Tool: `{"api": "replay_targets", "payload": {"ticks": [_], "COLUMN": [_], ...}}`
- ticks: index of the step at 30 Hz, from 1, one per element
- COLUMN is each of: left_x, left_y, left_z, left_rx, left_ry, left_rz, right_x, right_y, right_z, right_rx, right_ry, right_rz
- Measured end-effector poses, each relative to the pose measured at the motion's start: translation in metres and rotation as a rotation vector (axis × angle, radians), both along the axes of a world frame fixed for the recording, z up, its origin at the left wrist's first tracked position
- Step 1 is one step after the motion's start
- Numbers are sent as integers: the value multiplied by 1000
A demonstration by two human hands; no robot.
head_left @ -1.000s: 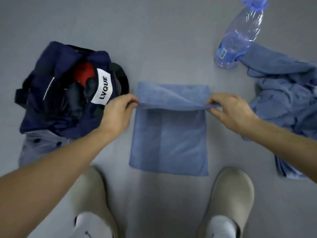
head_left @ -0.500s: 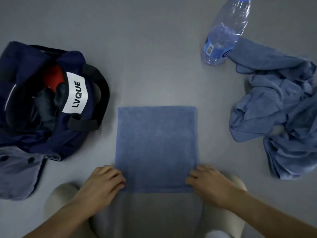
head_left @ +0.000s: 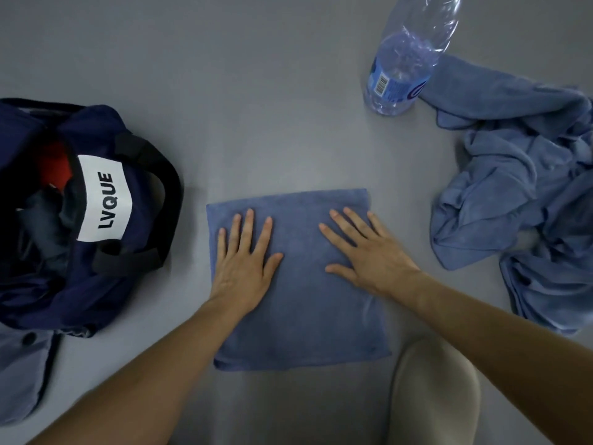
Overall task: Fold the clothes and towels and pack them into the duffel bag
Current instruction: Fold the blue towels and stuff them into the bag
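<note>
— Where's the towel in relation to the hands?

— The folded blue towel [head_left: 298, 319] lies flat on the floor [head_left: 256, 91], straight in front of the person. Both palms are on its far half: left hand [head_left: 242, 268] by the left edge, right hand [head_left: 369, 255] towards the right edge. The fingers [head_left: 248, 226] are straight and spread, pressing down and grasping nothing.

— Does it have a long axis?

— Hardly. It looks close to square, with its edges squared up to the person.

— And the bag?

— The navy duffel bag [head_left: 106, 284] is to the left of the towel, a little apart, with its mouth open upward and its black handle [head_left: 167, 194] on the side facing the towel. The left hand is the nearer one, so I'd expect the towel to travel leftward.

— Any writing?

— A white patch [head_left: 104, 199] on the bag reads "LVQUE" in black capitals, turned sideways. The water bottle [head_left: 401, 69] at the far right has a blue label with a barcode, but I can't read any words on it.

— What's left to fold?

— A crumpled blue towel [head_left: 513, 194] on the right, near the bottle, and a grey buttoned garment [head_left: 22, 364] partly under the bag.
</note>
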State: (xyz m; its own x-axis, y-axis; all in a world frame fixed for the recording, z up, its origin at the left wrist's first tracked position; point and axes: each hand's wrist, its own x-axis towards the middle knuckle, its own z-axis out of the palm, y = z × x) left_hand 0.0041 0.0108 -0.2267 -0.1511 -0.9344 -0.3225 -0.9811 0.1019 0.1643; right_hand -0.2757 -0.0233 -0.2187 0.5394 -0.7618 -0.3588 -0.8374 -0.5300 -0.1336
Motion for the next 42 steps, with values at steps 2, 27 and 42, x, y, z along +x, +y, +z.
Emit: {"api": "replay_targets", "payload": {"ticks": [2,27,42], "left_x": [-8,35,35], "left_y": [-18,-114,91], "left_z": [2,72,45], "left_rx": [-21,-417,-102], "left_ry": [10,264,13], "left_rz": [-19,258,-39], "right_x": [-5,-16,-43], "right_y": [-18,-116,74], "right_z": [4,67,31], "right_rx": [28,-207,-133], "right_ry": [-10,-420,-352], "right_rz": [-19,-586,-42]}}
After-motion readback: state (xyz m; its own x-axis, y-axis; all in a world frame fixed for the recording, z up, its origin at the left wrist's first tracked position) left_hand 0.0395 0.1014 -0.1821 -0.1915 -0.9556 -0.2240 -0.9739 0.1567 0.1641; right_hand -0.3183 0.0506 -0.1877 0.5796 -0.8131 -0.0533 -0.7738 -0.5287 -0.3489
